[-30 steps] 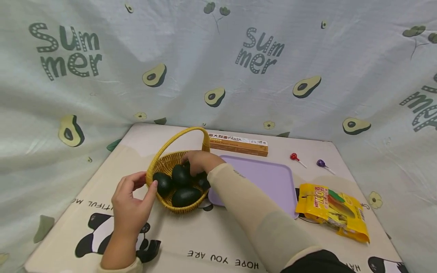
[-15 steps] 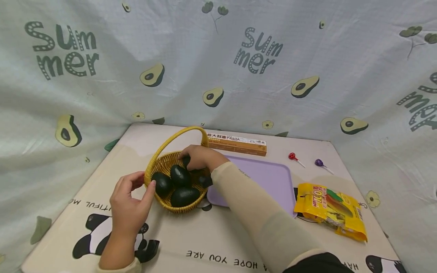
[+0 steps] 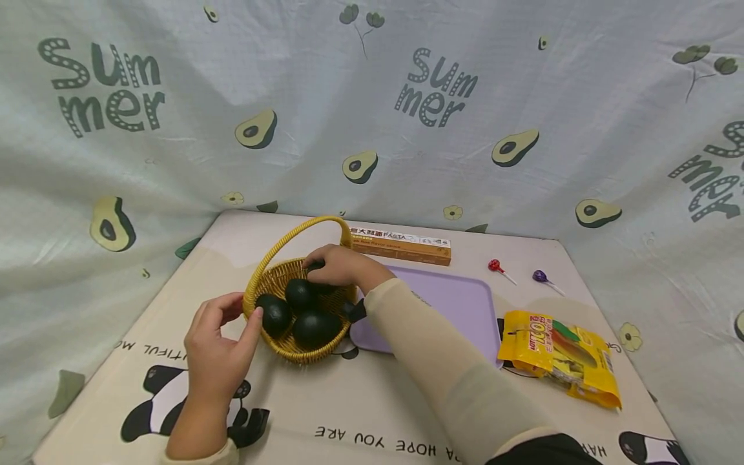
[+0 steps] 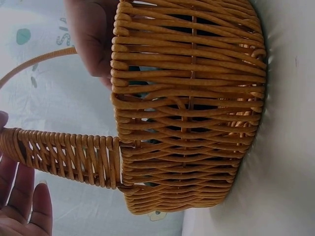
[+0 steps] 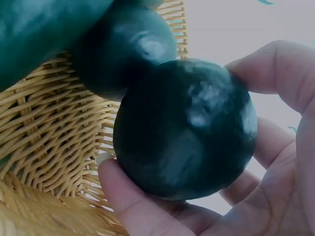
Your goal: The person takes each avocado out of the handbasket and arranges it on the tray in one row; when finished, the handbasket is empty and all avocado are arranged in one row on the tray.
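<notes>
While the left hand (image 3: 217, 336) pinches the handle (image 4: 74, 156) of a yellow wicker basket (image 3: 305, 355), the right hand (image 3: 337, 265) holds a dark-green avocado (image 5: 184, 130).

The right grip is closed on the avocado, thumb and fingers curled around it, at the basket's 1 o'clock side; whether the fruit touches its neighbour cannot be told. The left grip has the handle between thumb and fingers, low down at 9 o'clock. Three loose avocados (image 3: 276, 316) show inside, toward 9, 12 and 5 o'clock. On the bench (image 3: 349, 394), a lilac tray (image 3: 459, 313) lies at the basket's 3 o'clock, a pasta box (image 3: 401, 250) at 2. From the tray, a red lollipop (image 3: 495, 265) and a purple lollipop (image 3: 540, 276) lie toward 2 o'clock, and a yellow mango-print bag (image 3: 560, 358) toward 4.
</notes>
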Demonstrator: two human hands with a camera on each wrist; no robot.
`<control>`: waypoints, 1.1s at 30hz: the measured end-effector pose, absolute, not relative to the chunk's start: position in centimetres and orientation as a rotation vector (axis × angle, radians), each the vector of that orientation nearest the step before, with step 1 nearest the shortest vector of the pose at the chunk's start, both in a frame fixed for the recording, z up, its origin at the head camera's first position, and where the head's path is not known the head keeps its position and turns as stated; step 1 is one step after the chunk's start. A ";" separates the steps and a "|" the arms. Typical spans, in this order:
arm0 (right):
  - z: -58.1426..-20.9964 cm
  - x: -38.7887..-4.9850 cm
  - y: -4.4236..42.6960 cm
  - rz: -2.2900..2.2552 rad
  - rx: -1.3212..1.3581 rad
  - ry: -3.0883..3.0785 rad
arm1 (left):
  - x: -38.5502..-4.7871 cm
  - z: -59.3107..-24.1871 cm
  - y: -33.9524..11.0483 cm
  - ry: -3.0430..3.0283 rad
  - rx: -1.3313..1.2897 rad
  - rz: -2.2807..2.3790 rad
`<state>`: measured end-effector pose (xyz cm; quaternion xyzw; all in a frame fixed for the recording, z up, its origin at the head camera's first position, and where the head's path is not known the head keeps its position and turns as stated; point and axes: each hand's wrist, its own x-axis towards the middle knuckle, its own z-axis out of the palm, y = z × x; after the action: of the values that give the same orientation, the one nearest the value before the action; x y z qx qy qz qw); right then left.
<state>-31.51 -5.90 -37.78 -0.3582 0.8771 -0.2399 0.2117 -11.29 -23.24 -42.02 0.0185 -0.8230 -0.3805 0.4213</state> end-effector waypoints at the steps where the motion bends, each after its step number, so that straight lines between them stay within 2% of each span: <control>1: -37.8 -31.5 -5.9 -0.665 -0.999 2.434 | -11.3 -42.0 -23.2 -2.062 0.046 -0.952; 33: -36.6 -29.9 -1.8 -0.874 -1.109 2.349 | -11.3 -42.0 -23.4 -2.061 0.022 -0.935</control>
<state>-29.87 -1.85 -36.62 -0.3966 0.8399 -0.3126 0.1989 -11.27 -23.41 -41.96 0.0086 -0.8242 -0.3741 0.4252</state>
